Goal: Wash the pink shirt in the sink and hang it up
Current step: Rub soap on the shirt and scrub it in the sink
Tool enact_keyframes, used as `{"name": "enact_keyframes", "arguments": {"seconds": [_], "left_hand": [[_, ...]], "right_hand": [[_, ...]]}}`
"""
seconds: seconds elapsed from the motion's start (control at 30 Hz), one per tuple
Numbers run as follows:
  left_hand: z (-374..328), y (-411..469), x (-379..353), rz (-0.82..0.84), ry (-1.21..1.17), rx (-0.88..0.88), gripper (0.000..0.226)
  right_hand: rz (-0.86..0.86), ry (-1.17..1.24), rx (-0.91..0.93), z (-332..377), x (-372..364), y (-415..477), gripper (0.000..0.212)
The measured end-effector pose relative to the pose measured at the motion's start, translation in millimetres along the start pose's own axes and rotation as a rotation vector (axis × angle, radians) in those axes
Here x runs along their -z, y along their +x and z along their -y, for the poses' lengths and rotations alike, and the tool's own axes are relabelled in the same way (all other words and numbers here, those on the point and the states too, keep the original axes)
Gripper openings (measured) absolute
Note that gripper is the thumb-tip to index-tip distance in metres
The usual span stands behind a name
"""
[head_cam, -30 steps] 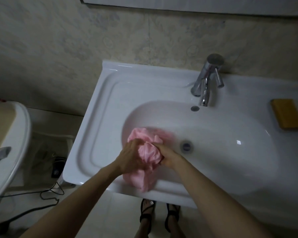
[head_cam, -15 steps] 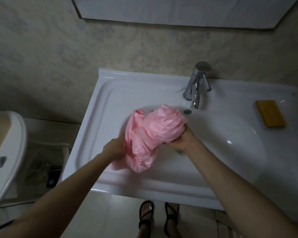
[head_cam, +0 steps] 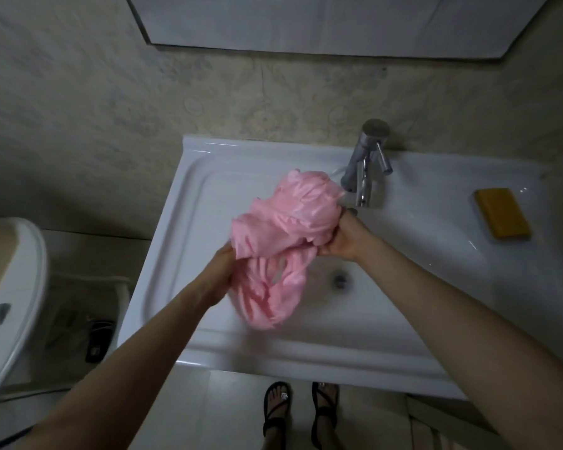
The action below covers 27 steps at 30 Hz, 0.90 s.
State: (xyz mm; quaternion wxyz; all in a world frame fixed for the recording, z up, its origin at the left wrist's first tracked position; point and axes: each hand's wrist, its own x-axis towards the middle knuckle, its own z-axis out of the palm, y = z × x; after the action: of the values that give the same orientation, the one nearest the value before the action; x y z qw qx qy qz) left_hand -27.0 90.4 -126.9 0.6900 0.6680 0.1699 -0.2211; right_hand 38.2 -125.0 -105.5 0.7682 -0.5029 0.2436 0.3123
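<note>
while raised above the sink (head_cam: 189, 203), both hands grip the bunched pink shirt (head_cam: 286, 228); left hand (head_cam: 220, 271), right hand (head_cam: 342, 238)

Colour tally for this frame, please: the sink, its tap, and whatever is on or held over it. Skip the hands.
Pink: 1, the pink shirt
Yellow: 1, the soap bar
Silver: 1, the tap
White: 1, the sink
Total: 4

The left hand (head_cam: 220, 274) has its fingertips lost behind the pink shirt (head_cam: 290, 222), whose lower folds are smeared by blur. The right hand (head_cam: 342, 238) is half buried in cloth. The mirror (head_cam: 322, 21) runs off the top edge, and the white fixture (head_cam: 17, 287) off the left.
</note>
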Motion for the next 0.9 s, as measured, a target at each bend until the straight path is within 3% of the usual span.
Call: {"name": "enact_keyframes", "arguments": {"seconds": [0.1,0.2,0.27,0.33,0.37,0.4,0.43,0.47,0.57,0.67,0.77,0.9], "left_hand": [[-6.4,6.8,11.4,-0.118,0.49,0.011,0.057],[-3.1,17.3,5.9,-0.208,1.151,0.121,0.045],[-0.9,18.2,3.6,-0.15,1.308,0.187,0.053],[5.5,24.5,7.6,-0.057,1.308,0.132,0.08],[5.6,29.2,9.1,0.009,1.325,0.012,0.093],[2.5,29.7,7.9,0.1,1.307,-0.176,0.095],[-1.8,28.4,4.8,0.198,1.19,-0.368,0.085],[-4.3,25.8,1.1,0.245,0.966,-0.452,0.069],[-9.5,10.7,-10.0,0.29,0.484,-0.295,0.048],[6.5,11.0,-1.8,0.272,0.354,-0.111,0.03],[8.4,6.5,9.9,0.262,0.192,0.015,0.04],[4.7,-0.3,23.9,0.3,0.447,0.19,0.036]], "right_hand": [[-0.094,-0.03,0.015,-3.2,9.3,5.9,0.047],[-0.119,-0.088,0.124,-0.2,0.8,0.6,0.03],[-0.085,-0.106,0.173,3.9,-5.1,-2.3,0.018],[0.028,-0.098,0.143,8.8,-12.0,-6.0,0.023],[0.073,-0.107,0.106,11.3,-15.6,-7.0,0.027],[0.109,-0.121,0.075,12.8,-18.3,-7.2,0.027],[0.13,-0.125,0.055,15.3,-22.6,-9.5,0.028],[0.167,-0.13,0.052,17.6,-24.7,-8.6,0.031],[0.2,-0.093,0.09,24.3,-31.5,-10.0,0.036],[0.154,-0.037,0.133,29.5,-26.7,-5.8,0.032],[0.059,-0.025,0.127,26.0,-13.9,-0.5,0.03],[-0.051,0.03,0.095,4.7,19.5,18.0,0.033]]}}
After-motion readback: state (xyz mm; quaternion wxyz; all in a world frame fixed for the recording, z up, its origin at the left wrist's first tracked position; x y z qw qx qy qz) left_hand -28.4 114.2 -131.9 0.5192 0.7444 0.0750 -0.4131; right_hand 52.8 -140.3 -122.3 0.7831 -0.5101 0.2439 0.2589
